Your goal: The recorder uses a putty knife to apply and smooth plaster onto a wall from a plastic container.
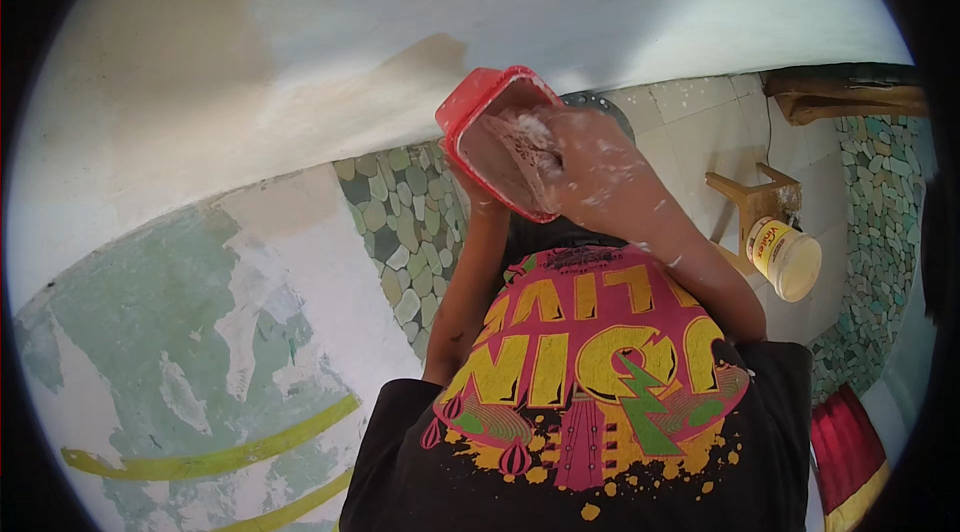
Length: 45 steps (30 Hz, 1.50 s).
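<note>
A red rectangular plastic tub [462, 104] is held up in front of my chest, tilted so that its opening faces me. My left hand [470, 182] grips it from its left and underside; most of the fingers are hidden behind it. Inside lies wet whitish-brown paste [508, 147], smeared on the walls. My right hand [597, 160], streaked with white, reaches into the opening with its fingers curled. Whatever those fingers hold is hidden by the hand and the paste.
Ahead stands a pale wall [350, 22] with brown and grey damp-looking patches. A wooden stool [755, 197] is at the right, with a white bucket [797, 267] beside it. A dark wooden piece [840, 92] juts in at the upper right. Pebble tiling [405, 222] borders the floor.
</note>
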Each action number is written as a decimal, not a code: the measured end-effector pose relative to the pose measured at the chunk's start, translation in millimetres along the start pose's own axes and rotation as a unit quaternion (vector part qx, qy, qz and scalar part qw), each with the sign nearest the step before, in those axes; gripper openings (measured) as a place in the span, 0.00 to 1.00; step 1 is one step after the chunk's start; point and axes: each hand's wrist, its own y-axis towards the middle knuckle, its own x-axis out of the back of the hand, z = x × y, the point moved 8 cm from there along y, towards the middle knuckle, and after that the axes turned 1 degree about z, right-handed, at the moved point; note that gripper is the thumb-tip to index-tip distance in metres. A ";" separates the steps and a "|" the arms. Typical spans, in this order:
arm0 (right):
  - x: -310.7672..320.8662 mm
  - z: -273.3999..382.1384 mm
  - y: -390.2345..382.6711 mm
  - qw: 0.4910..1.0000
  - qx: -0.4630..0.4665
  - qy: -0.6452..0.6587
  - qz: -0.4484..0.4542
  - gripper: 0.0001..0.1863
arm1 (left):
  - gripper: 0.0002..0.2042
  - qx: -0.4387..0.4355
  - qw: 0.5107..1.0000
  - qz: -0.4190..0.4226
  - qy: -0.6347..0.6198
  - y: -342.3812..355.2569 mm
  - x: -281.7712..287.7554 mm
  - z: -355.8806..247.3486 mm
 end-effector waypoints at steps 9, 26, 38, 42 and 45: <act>-1.9 26.2 -0.8 0.973 -0.073 -0.056 0.212 0.19 | 0.40 0.015 0.999 -0.034 0.035 0.1 23.4 -4.2; 0.3 -6.9 -7.7 0.999 0.023 -0.025 -0.001 0.22 | 0.37 0.024 0.998 0.033 0.053 -18.0 9.8 23.3; -20.6 27.3 -33.5 0.993 0.050 -0.057 0.091 0.23 | 0.35 0.032 0.999 -0.004 0.039 -18.8 24.6 9.2; -8.4 36.9 -28.9 0.994 0.039 -0.065 0.081 0.22 | 0.35 0.008 0.997 0.006 0.071 -8.4 25.8 16.5; 3.3 32.5 -26.0 0.995 -0.005 -0.072 0.072 0.21 | 0.35 -0.008 0.996 0.015 0.093 -1.9 28.3 14.2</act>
